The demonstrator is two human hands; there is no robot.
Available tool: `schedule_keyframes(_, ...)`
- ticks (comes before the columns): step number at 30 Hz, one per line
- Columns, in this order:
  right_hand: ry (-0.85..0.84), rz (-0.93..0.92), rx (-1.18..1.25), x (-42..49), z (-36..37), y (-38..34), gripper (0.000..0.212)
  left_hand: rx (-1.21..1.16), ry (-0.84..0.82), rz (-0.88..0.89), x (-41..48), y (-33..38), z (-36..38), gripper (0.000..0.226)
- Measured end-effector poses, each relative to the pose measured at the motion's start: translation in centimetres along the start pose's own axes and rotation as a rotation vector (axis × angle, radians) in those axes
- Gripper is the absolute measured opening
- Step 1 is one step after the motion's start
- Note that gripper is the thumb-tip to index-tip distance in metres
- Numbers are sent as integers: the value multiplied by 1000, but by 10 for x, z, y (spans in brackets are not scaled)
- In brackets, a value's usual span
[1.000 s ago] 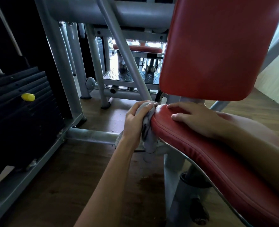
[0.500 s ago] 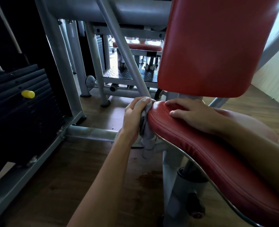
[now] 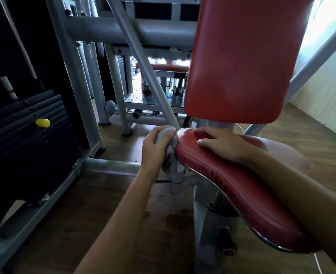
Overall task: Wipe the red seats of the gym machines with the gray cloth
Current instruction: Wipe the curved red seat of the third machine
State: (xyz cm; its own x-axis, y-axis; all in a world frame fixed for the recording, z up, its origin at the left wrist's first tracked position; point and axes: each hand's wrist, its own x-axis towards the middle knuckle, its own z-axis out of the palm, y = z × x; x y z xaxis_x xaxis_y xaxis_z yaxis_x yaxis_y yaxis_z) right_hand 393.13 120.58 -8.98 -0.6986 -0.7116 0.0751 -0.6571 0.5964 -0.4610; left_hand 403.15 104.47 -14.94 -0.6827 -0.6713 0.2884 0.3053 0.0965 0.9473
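Observation:
A red padded seat (image 3: 232, 186) runs from the centre toward the lower right, under an upright red backrest (image 3: 240, 58). My left hand (image 3: 153, 149) is shut on the bunched gray cloth (image 3: 170, 153) and presses it against the seat's left end. My right hand (image 3: 220, 143) lies flat on top of the seat near that end, fingers spread, holding nothing. A second red seat (image 3: 163, 67) shows far back between the frame posts.
A black weight stack (image 3: 31, 147) with a yellow pin (image 3: 42, 122) stands at the left inside a grey frame (image 3: 72, 80). A slanted grey bar (image 3: 143, 70) comes down to the seat's left end. The floor is brown wood with a dark stain (image 3: 179, 218).
The view has shifted slightly. My left hand with the cloth stays at the seat's left end, having moved only a little along the edge. My right hand has not moved on the seat.

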Motion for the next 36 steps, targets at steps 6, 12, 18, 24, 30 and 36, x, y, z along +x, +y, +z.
schedule_keyframes(6,-8,-18,8,0,0,-1,43,27,27,34,-18,-5,7,15)
schedule_keyframes(12,-22,-12,4,0,-1,-1,45,-5,-49,-54,21,1,14,33)
schedule_keyframes(18,-25,-26,61,0,0,-2,44,88,-49,65,0,-12,0,26)
schedule_keyframes(24,-13,-6,46,-2,-3,3,44,143,-133,50,25,-3,8,11)
schedule_keyframes(30,-34,-46,169,-1,-10,6,36,213,-59,62,0,3,-4,14)
schedule_keyframes(36,6,-30,-128,-37,-19,42,39,269,92,219,-92,12,29,30)
